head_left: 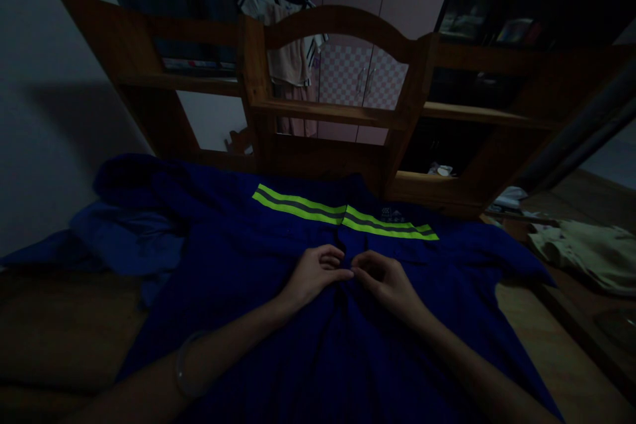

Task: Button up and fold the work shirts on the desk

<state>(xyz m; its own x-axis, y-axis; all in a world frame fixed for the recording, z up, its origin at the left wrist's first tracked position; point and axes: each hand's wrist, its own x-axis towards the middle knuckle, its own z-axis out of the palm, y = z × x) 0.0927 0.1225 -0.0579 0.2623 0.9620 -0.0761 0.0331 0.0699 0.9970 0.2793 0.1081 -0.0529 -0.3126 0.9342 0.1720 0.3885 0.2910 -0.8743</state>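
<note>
A dark blue work shirt [238, 291] lies spread out, front side up, with a yellow-green reflective stripe [303, 207] across its chest. At the middle of the front, just below the stripe, both hands meet over the placket. My left hand [314, 273] has its fingers curled and its thumb stretched toward the other hand, pinching the shirt's front edge. Close beside it, my right hand [385, 278] pinches the same edge between thumb and forefinger. The fingertips nearly touch, and any button between them is too small and dark to make out. A bangle [185, 368] circles the left forearm.
A wooden headboard [330, 120] with shelves stands behind the shirt. Lighter blue cloth [126, 238] is heaped at the left. Pale folded cloth [589, 255] lies at the right. Clothes on a hanger [285, 33] and a checkered cabinet [342, 76] show beyond. The room is dim.
</note>
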